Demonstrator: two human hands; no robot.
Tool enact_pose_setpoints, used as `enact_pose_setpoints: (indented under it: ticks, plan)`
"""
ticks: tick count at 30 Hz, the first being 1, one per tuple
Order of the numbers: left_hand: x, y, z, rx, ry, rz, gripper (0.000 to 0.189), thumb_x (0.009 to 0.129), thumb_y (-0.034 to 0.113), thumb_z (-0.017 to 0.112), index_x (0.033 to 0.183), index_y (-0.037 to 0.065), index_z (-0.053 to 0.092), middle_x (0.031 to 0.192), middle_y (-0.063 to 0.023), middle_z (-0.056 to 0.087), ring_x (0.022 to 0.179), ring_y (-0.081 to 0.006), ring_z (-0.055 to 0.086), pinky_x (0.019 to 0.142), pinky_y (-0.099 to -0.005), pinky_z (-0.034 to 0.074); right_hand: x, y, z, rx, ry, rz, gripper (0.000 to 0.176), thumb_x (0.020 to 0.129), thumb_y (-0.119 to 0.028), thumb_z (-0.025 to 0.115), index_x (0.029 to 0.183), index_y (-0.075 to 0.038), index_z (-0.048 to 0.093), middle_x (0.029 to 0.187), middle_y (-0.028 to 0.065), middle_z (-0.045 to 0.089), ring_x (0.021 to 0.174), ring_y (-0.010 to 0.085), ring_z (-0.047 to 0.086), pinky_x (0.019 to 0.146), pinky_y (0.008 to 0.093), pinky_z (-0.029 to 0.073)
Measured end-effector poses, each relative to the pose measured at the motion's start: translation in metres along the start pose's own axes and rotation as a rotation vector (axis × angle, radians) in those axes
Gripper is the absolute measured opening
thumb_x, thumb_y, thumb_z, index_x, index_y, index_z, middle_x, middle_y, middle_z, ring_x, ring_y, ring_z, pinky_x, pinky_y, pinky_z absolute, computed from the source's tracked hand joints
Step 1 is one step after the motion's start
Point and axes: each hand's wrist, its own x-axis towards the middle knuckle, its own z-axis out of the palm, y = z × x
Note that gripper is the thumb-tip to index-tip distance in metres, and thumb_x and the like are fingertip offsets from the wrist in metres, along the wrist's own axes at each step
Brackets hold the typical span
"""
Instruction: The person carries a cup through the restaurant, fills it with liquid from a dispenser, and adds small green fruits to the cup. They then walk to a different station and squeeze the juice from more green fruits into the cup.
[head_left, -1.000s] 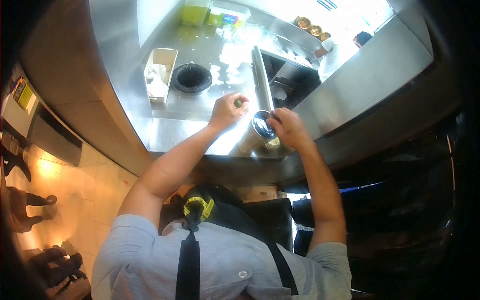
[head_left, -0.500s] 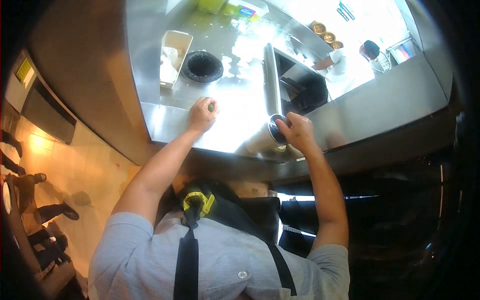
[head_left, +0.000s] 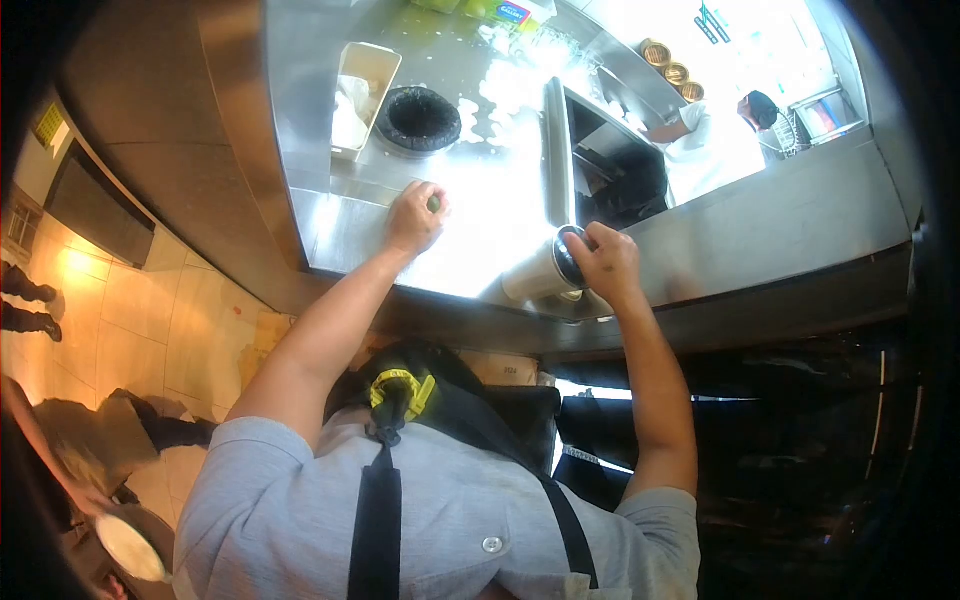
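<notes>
My left hand (head_left: 418, 217) is closed round a small green thing (head_left: 433, 203), held just above the steel counter (head_left: 480, 225). With my right hand (head_left: 604, 258) I grip the dark top of a pale jug-like container (head_left: 532, 272), which is tilted at the counter's front edge. Beyond my left hand is a round opening lined with a black bag (head_left: 419, 119). A cream bin (head_left: 391, 63) holding white material stands to the left of that opening.
A recessed steel opening (head_left: 559, 150) lies right of centre. Behind it a person in white (head_left: 712, 150) stands near round baskets (head_left: 676, 73). Green items and a labelled package (head_left: 513, 13) are at the back. At lower left another person's hand (head_left: 92, 499) is near a pale oval thing.
The view has shifted slightly, so the counter sits a little further right and up. At lower left, a person's arm and a pale oval thing have come into view. Both my hands keep their grips.
</notes>
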Motion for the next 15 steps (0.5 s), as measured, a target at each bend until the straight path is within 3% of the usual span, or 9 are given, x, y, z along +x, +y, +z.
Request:
enact_pose_setpoints:
  ticks: [4,7,10,15]
  plan:
    - [0.002,0.002,-0.003,0.006,-0.002,-0.014,0.012,0.083,0.016,0.069,0.089,0.005,0.069,0.090,-0.0139,0.068,0.084,-0.0327,0.065,0.075,-0.0409,0.052,0.002,-0.014,-0.029,0.275,-0.144,0.194,0.027,0.082,-0.027,0.078,0.086,-0.001,0.073,0.069,0.0131,0.066,0.067,0.0206,0.065,0.062,0.0345,0.050]
    - [0.000,0.001,-0.002,-0.008,-0.006,-0.013,0.013,0.084,0.017,0.069,0.090,0.005,0.069,0.090,-0.0137,0.068,0.085,-0.0324,0.066,0.076,-0.0405,0.052,-0.001,0.004,-0.029,0.440,-0.183,0.178,0.026,0.082,-0.019,0.078,0.101,-0.002,0.074,0.075,0.0092,0.069,0.072,0.0145,0.064,0.067,0.0300,0.051]
    - [0.000,-0.001,-0.003,-0.033,-0.013,-0.014,0.014,0.084,0.017,0.069,0.091,0.005,0.069,0.091,-0.0139,0.069,0.086,-0.0323,0.066,0.077,-0.0398,0.052,-0.004,0.009,-0.035,0.554,-0.246,0.195,0.029,0.083,-0.011,0.076,0.110,-0.002,0.072,0.084,0.0093,0.071,0.077,0.0161,0.066,0.073,0.0302,0.052]
    - [-0.002,0.000,0.001,-0.012,0.051,0.045,0.009,0.082,0.014,0.068,0.087,0.006,0.067,0.088,-0.0127,0.068,0.083,-0.0331,0.065,0.075,-0.0414,0.051,-0.012,0.011,-0.036,0.589,-0.215,0.077,0.030,0.082,-0.005,0.074,0.112,0.000,0.071,0.091,0.0101,0.072,0.083,0.0167,0.067,0.076,0.0311,0.053]
